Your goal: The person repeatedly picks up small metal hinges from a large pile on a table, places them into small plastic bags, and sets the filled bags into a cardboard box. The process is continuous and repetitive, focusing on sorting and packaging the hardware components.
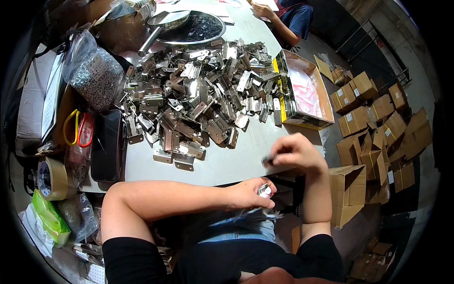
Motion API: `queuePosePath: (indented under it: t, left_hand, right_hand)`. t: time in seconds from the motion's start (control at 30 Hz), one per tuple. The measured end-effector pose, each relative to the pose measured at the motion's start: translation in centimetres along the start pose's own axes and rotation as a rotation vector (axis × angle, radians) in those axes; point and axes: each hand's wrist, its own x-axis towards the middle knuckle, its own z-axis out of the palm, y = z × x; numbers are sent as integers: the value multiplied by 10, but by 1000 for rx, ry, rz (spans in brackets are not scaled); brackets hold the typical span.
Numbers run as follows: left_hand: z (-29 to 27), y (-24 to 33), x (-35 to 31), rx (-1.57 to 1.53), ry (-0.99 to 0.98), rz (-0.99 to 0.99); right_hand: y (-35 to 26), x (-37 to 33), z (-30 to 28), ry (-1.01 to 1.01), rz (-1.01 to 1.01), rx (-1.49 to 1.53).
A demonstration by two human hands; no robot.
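Observation:
My left hand [248, 193] is closed around a small shiny metal bracket [265, 190] just off the table's near edge. Up and to the right of it, my right hand [299, 152] pinches a small dark piece [268, 161], blurred, so its kind is unclear. In front of both hands spreads a big heap of bent metal brackets with holes [198, 102]. Behind the heap is a steel bowl [224, 31] of small black parts, with a metal scoop [169, 20] resting across its left side.
Right of the heap stands an open box [326, 106] with pink-and-white packets. At left are a bag of screws [97, 78], scissors [85, 130], a dark case [108, 146] and a tape roll [51, 178]. Cardboard boxes [362, 118] cover the right floor. Across the table sits another person [293, 21].

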Motion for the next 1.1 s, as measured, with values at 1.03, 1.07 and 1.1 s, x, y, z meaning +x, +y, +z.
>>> queuePosePath:
  t: [1.03,1.07,1.1]
  left_hand:
    - [2,-4,1,240,-16,57]
    - [2,-3,0,233,-17,42]
    - [2,-1,-1,226,-18,28]
  right_hand:
    - [19,-7,49,501,-70,-472]
    - [20,-12,50,522,-91,-468]
    - [21,-16,52,542,-113,-463]
